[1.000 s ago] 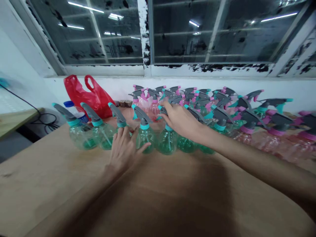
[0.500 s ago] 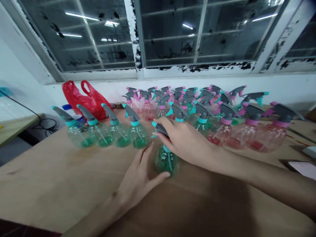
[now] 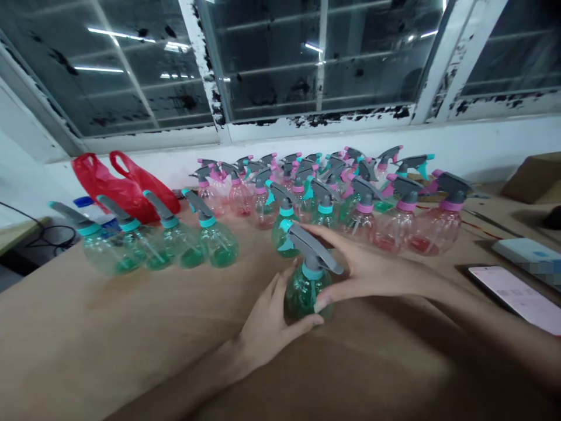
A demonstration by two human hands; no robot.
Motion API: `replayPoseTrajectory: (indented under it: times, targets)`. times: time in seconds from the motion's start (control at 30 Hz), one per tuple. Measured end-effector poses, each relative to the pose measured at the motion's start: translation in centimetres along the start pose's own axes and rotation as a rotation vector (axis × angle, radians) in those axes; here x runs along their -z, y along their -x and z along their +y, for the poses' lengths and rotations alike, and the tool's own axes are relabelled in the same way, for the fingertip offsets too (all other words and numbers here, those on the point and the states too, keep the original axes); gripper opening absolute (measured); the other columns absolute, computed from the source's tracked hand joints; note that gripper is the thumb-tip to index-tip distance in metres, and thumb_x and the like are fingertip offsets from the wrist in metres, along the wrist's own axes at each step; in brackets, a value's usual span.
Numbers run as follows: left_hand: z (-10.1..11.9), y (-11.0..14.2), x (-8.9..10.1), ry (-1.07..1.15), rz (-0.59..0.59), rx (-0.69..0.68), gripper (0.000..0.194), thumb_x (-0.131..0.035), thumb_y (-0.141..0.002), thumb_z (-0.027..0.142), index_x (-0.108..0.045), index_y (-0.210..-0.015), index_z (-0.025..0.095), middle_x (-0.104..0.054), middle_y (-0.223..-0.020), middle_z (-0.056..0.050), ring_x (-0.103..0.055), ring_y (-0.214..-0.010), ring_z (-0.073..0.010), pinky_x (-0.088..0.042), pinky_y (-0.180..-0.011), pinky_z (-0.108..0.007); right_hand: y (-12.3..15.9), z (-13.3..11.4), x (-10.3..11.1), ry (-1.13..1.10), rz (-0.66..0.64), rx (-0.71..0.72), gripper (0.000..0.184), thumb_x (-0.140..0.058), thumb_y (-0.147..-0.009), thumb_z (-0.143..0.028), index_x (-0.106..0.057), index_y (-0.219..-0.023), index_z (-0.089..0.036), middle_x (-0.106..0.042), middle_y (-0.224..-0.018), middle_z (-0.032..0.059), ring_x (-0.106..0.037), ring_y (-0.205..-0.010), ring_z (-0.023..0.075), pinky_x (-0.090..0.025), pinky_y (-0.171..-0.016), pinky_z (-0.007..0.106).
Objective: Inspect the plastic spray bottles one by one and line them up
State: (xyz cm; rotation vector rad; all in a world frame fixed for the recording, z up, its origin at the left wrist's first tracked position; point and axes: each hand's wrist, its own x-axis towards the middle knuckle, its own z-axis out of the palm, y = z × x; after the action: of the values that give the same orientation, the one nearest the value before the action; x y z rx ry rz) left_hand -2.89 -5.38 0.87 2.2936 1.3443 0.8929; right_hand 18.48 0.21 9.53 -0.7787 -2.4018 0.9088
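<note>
Both my hands are around one green spray bottle (image 3: pixel 307 286) with a grey trigger head and teal collar, near the middle of the table. My left hand (image 3: pixel 272 321) wraps the lower body from the left, thumb in front. From the right, my right hand (image 3: pixel 368 266) curves round the same bottle, its thumb on the body and its other fingers partly hidden behind the head. To the left stands a row of several green spray bottles (image 3: pixel 219 244). Behind the held bottle stand other green bottles (image 3: pixel 287 231), with pink spray bottles (image 3: pixel 435 231) toward the right.
A red plastic bag (image 3: pixel 131 187) and a blue-capped bottle (image 3: pixel 87 204) stand at the back left. On the right lie a phone (image 3: pixel 517 295) and a pale box-like item (image 3: pixel 526 254). A cardboard box (image 3: pixel 534 178) sits against the wall under the window.
The green bottle has come out of the row toward me. My right hand has shifted from its trigger head to its body, and my left hand has closed in on it.
</note>
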Motion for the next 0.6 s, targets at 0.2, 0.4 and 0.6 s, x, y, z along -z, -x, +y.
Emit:
replayPoseTrajectory:
  times: [0.2, 0.4, 0.6]
  targets:
    - [-0.2, -2.3, -2.3, 0.075, -0.011, -0.06, 0.083, -0.064, -0.083, 0.052, -0.018, -0.146, 0.026, -0.039, -0.142, -0.014, -0.04, -0.129, -0.0339, -0.035, -0.103, -0.054, -0.1, 3.3, -1.2, -0.074, 0.325, 0.09, 0.056, -0.074, -0.07, -0.04, -0.051, -0.118, -0.021, -0.063, -0.108, 0.0075, -0.06, -0.095, 0.0236, -0.049, -0.079, 0.037]
    - [0.1, -4.3, -3.8, 0.124, -0.042, -0.123, 0.082, -0.065, -0.079, 0.057, -0.028, -0.141, 0.017, -0.048, -0.131, -0.017, -0.045, -0.124, -0.0357, -0.038, -0.1, -0.055, -0.6, 3.2, -1.5, -0.19, 0.464, 0.061, 0.032, -0.065, -0.08, -0.04, -0.056, -0.105, -0.021, -0.06, -0.089, 0.0016, -0.059, -0.084, 0.0193, -0.046, -0.074, 0.034]
    - [0.2, -5.6, -4.6, 0.08, -0.052, -0.197, 0.087, -0.061, -0.08, 0.061, -0.021, -0.144, 0.017, -0.045, -0.136, -0.017, -0.043, -0.126, -0.0331, -0.037, -0.103, -0.05, -0.7, 4.0, -1.4, -0.214, 0.554, 0.047, 0.019, -0.061, -0.084, -0.036, -0.058, -0.096, -0.022, -0.063, -0.09, 0.0016, -0.06, -0.085, 0.0186, -0.046, -0.077, 0.035]
